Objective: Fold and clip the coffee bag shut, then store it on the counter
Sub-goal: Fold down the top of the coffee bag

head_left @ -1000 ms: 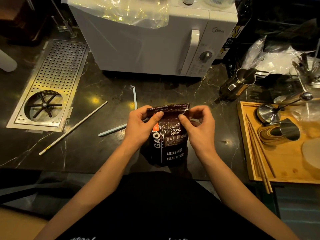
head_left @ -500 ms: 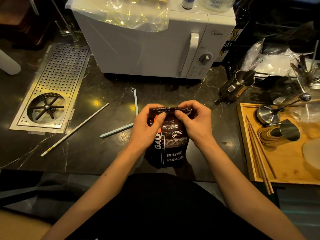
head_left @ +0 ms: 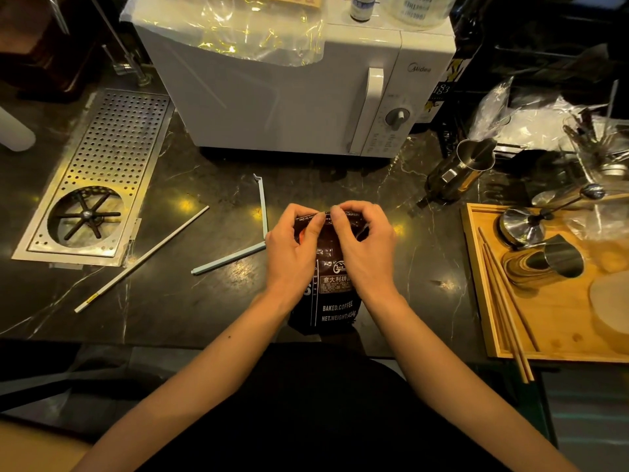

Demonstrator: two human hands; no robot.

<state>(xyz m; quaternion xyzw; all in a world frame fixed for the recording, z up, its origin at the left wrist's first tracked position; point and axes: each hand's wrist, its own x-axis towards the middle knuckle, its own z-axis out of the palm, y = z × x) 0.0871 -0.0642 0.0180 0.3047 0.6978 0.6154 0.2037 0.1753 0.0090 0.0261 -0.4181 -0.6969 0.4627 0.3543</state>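
Observation:
A dark brown coffee bag [head_left: 332,294] with white print stands upright near the front edge of the black marble counter [head_left: 190,301]. My left hand [head_left: 292,247] and my right hand [head_left: 366,247] both pinch its top edge, thumbs and fingertips meeting at the middle of the flattened rim. The hands cover most of the bag's upper half. A pale blue bag clip [head_left: 260,229], hinged open in an L shape, lies on the counter just left of my left hand.
A white microwave [head_left: 292,93] stands behind the bag. A steel drip tray [head_left: 98,178] is set in the counter at left, with a thin white stick [head_left: 143,258] beside it. At right are a steel pitcher [head_left: 466,168] and a wooden tray [head_left: 483,294] with metal tools and chopsticks.
My two hands have slid inward along the bag's top edge, from its corners to the middle, pressing the opening flat. The bag stays where it stood.

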